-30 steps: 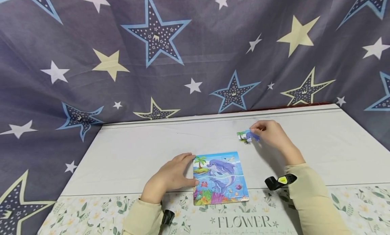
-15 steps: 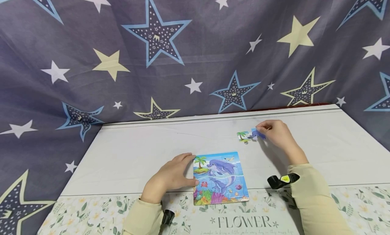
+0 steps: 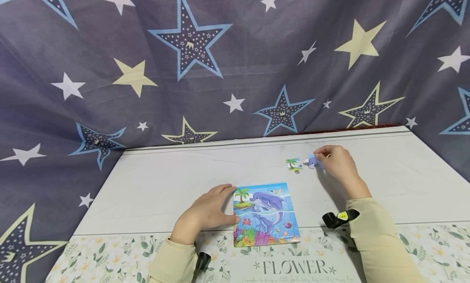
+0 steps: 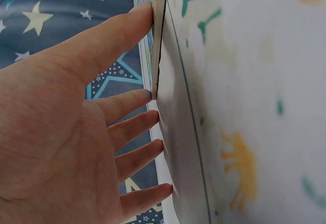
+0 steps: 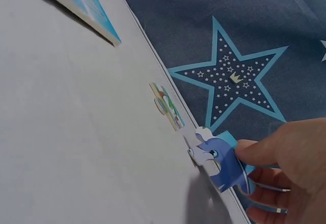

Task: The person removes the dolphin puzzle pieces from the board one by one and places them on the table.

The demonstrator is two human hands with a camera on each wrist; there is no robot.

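Observation:
A puzzle piece with a purple-blue dolphin head [image 5: 221, 155] is pinched between the thumb and fingers of my right hand [image 3: 339, 164]. It is tilted over the white part of the table. Just left of it a palm-tree puzzle piece [image 3: 293, 164] lies apart on the table. Nearer to me lies a square dolphin jigsaw puzzle [image 3: 263, 215], its picture showing a palm, a crab and coral. Along its left edge rests my left hand [image 3: 205, 209], fingers spread and fairly straight. The left thumb [image 4: 127, 28] lies over the puzzle's border, and a fingertip touches its upper left corner.
The table cover [image 3: 176, 177] is white at the back and floral in front, with the printed word FLOWER [image 3: 293, 267]. A dark star-patterned curtain [image 3: 235, 71] stands behind the table's far edge. Each wrist wears a black strap.
My right hand has moved a little to the right with the dolphin-head piece, opening a gap from the palm-tree piece. My left hand and the square puzzle stay put.

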